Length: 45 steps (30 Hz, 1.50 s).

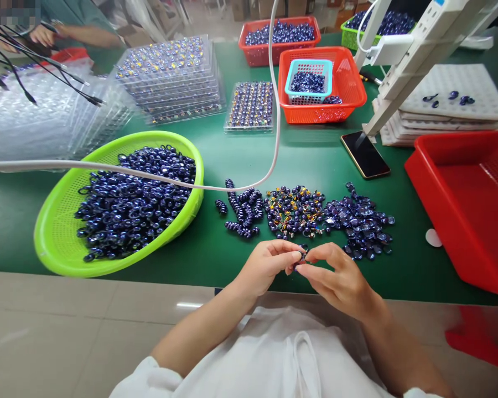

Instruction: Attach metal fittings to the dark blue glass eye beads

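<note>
Both my hands meet at the table's front edge over a small shiny dark blue piece, partly hidden by the fingers. My left hand pinches it between thumb and forefinger. From the other side my right hand is closed on it with its fingertips. Just beyond lie three piles: dark blue pieces nested in short rows, small blue parts with yellow and silver bits, and oval dark blue caps. A tilted lime green basket to the left holds many dark blue pieces with loops.
A white cable loops across the table. Behind are stacked clear trays, a small filled tray and red baskets. A phone, a metal post and a red bin stand right. Another person's hand shows far left.
</note>
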Motion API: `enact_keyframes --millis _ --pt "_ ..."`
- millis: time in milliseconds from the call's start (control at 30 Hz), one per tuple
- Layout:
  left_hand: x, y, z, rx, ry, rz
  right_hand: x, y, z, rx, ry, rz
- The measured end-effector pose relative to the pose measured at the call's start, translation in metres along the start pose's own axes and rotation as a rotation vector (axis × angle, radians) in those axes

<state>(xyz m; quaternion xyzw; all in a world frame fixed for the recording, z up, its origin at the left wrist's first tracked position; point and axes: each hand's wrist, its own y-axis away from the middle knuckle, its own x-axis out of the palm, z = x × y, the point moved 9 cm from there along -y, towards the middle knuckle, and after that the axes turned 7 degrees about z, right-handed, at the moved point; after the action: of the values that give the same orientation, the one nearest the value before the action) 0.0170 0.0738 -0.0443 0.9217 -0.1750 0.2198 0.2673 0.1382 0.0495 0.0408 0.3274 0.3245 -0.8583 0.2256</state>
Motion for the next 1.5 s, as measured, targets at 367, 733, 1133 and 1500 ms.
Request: enact_keyframes --millis 367,733,1133,1500 --pt "0.001 0.013 -0.020 0.152 -0.212 -0.115 -0.002 0.010 -0.013 0.213 -0.011 -0.219" --pt "0.000 0.015 -0.026 0.241 -0.316 -0.154 -0.002 0.009 -0.015 0.206 -0.058 -0.277" --pt "0.000 0.015 -0.030 0.313 -0.441 -0.107 0.001 0.003 -0.013 0.196 0.015 -0.236" --pt "0.009 0.025 -0.036 0.531 -0.574 -0.153 -0.004 0.006 -0.012 0.250 -0.027 -0.275"
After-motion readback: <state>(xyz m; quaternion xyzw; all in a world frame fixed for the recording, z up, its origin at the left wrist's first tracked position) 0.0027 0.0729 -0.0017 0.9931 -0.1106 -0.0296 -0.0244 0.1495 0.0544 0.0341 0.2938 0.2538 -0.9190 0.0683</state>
